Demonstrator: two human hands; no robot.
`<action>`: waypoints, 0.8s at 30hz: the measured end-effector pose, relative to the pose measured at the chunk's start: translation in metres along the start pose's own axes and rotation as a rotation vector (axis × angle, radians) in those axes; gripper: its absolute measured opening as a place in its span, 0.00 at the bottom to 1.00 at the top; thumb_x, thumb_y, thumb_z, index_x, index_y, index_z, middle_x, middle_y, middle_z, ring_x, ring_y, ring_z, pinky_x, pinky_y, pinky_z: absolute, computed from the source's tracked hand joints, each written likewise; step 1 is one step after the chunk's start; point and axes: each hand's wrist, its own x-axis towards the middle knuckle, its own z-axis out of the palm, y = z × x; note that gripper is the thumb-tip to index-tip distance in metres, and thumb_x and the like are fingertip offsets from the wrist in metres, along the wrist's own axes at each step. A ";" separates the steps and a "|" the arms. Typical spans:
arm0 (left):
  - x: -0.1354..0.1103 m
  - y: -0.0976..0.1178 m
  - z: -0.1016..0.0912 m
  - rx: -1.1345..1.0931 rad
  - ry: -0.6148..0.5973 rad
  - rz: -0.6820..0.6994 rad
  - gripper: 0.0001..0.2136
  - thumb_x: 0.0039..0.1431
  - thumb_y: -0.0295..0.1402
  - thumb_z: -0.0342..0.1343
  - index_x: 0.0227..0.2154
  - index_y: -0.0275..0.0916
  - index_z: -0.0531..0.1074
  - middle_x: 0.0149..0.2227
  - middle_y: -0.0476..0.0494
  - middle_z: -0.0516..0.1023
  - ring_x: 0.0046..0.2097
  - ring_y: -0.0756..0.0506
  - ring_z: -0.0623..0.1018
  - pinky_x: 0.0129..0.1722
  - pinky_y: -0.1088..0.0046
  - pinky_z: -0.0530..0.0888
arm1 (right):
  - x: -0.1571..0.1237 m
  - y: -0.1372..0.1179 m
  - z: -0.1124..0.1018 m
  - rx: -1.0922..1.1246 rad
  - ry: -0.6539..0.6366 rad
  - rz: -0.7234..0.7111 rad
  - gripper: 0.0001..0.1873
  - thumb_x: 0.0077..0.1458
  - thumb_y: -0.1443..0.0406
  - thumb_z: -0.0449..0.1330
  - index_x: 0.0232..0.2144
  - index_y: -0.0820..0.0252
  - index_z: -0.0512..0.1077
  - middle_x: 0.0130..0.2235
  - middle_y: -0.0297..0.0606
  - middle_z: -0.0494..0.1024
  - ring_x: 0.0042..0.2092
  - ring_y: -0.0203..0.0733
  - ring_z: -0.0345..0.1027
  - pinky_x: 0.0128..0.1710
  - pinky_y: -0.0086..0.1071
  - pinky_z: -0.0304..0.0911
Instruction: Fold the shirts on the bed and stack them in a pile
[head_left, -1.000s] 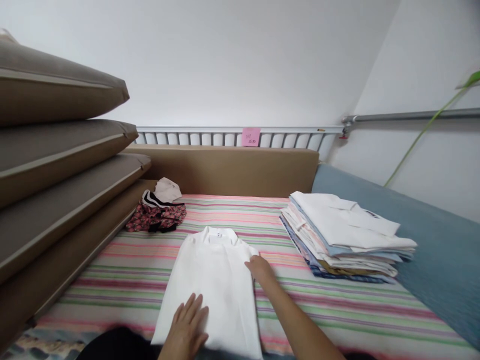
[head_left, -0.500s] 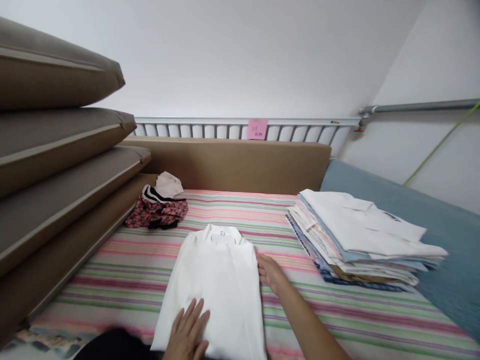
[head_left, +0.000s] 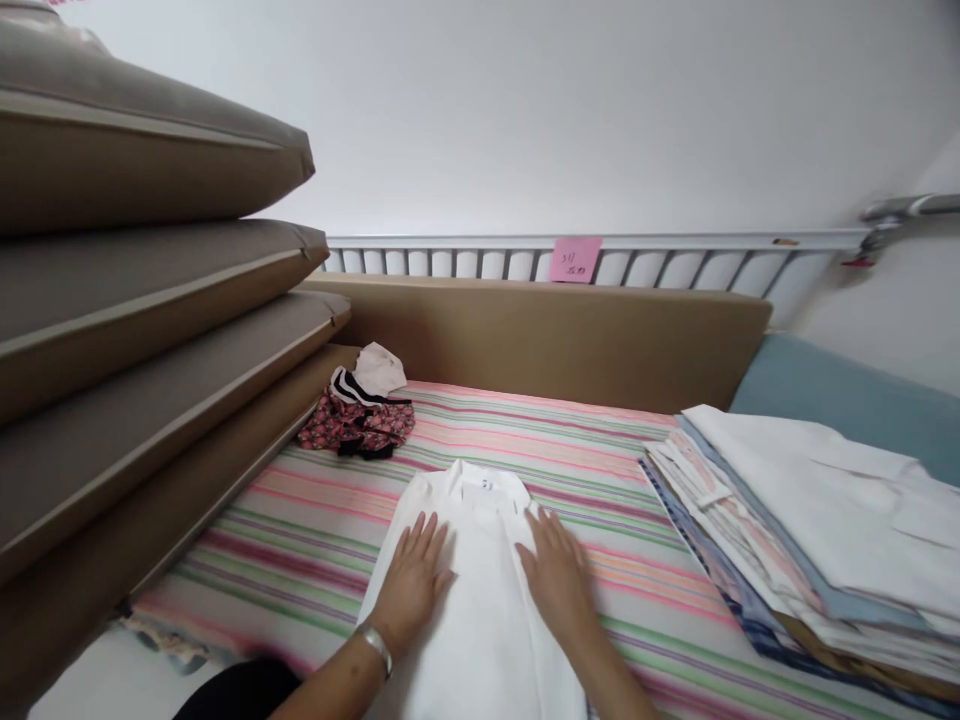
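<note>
A white shirt [head_left: 480,610] lies front down or folded on the striped sheet, its collar and small neck label pointing away from me; which side is up I cannot tell. My left hand [head_left: 414,580] rests flat on its left part, fingers extended, a silver bracelet at the wrist. On the right edge, near the shoulder, my right hand [head_left: 555,570] lies with fingers stretched out. Both palms press on the cloth without gripping it. The shirt's lower end runs out of view at the bottom.
Folded clothes [head_left: 825,520] form a pile at the right. Crumpled floral and white garments [head_left: 360,415] lie at the back left, beside stacked brown cushions [head_left: 165,270]. A long brown cushion [head_left: 540,335] stands along the radiator [head_left: 457,262], which bears a pink note [head_left: 575,260].
My left hand has moved forward up the shirt toward the collar. My right hand has come from beside the shirt onto its right edge. The view has turned left.
</note>
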 end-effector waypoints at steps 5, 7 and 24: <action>0.016 -0.020 0.022 0.076 -0.089 -0.079 0.30 0.61 0.48 0.41 0.59 0.31 0.56 0.63 0.30 0.52 0.64 0.35 0.51 0.59 0.51 0.58 | -0.011 0.016 0.031 -0.088 -0.195 -0.050 0.27 0.59 0.51 0.44 0.59 0.49 0.58 0.64 0.38 0.53 0.65 0.48 0.41 0.61 0.51 0.40; 0.016 -0.026 0.028 0.091 -0.084 -0.081 0.31 0.61 0.50 0.39 0.60 0.31 0.55 0.63 0.30 0.51 0.64 0.35 0.51 0.60 0.51 0.57 | -0.014 0.025 0.038 -0.095 -0.196 -0.056 0.28 0.59 0.50 0.43 0.60 0.48 0.56 0.64 0.36 0.50 0.65 0.46 0.39 0.62 0.50 0.39; -0.107 -0.028 -0.055 -0.027 -0.208 0.420 0.40 0.54 0.40 0.57 0.64 0.47 0.40 0.64 0.42 0.48 0.64 0.37 0.51 0.59 0.52 0.59 | -0.140 0.047 -0.001 -0.179 0.068 -0.813 0.29 0.57 0.52 0.52 0.60 0.45 0.54 0.56 0.37 0.68 0.55 0.45 0.64 0.51 0.38 0.62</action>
